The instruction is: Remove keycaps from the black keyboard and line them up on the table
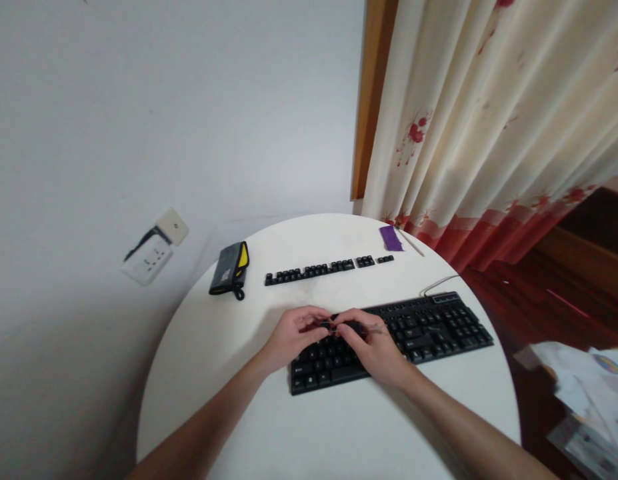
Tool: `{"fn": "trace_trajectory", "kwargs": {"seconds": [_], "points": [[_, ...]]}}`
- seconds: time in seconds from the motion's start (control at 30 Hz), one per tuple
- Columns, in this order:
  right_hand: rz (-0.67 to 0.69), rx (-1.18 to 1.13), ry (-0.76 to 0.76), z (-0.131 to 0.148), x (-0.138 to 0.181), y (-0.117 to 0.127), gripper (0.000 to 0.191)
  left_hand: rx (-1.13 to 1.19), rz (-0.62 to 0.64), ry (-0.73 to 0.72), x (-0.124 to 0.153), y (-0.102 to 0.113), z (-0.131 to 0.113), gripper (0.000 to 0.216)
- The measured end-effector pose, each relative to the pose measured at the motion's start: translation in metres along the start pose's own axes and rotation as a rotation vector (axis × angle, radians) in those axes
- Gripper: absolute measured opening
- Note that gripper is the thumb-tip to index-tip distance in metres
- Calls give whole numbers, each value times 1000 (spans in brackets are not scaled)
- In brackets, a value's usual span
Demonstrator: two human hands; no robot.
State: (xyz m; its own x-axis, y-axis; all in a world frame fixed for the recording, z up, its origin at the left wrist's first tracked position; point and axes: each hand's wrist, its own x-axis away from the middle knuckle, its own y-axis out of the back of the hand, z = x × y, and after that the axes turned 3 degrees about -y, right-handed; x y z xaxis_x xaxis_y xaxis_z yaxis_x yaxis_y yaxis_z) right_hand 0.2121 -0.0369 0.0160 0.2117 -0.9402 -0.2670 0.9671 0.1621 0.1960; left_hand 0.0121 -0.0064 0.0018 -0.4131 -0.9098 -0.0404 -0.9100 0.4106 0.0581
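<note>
A black keyboard (441,327) lies at a slant on the round white table. Over its left half, my left hand (293,337) and my right hand (371,343) meet with their fingertips almost touching. The right hand is closed on a thin metal wire tool (375,329), whose fine ends stick out by the knuckles. My left thumb and forefinger pinch at the tool's other end, and what small thing sits between them is too small to name. A long row of loose black keycaps (311,271) lies behind the keyboard, with two shorter groups to its right.
A grey and yellow pouch (231,269) lies at the table's back left. A purple cloth (391,238) and a thin stick (411,243) are at the back right. The keyboard's cable (439,283) runs off the right edge of the table (189,393). Wall and curtain (439,133) stand behind.
</note>
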Motion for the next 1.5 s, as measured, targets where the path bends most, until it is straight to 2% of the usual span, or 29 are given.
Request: {"fn": "trace_trajectory", "kwargs": {"seconds": [0.17,0.3,0.53,0.63,0.87,1.07,1.3,1.5], "points": [[30,72,110,5,4,0,15,-37,33,-17,0,2,-2,31],[31,113,149,4,6,-2,15,-70,48,-36,-1,3,-2,32],[136,205,222,4,10,-3,18,-71,69,-19,0,1,-2,31],[139,221,225,3,10,-3,18,-57,65,-10,0,-1,-4,30],[-75,145,107,-3,10,-9,14,8,14,-2,0,-2,0,23],[-98,71,27,1,8,-11,15,39,1,-107,-2,-2,4,20],[-142,10,-91,-1,10,-13,17,-31,-2,-98,-1,-2,8,18],[-220,-13,-190,-6,9,-10,21,-88,-12,-228,-1,1,4,13]]}}
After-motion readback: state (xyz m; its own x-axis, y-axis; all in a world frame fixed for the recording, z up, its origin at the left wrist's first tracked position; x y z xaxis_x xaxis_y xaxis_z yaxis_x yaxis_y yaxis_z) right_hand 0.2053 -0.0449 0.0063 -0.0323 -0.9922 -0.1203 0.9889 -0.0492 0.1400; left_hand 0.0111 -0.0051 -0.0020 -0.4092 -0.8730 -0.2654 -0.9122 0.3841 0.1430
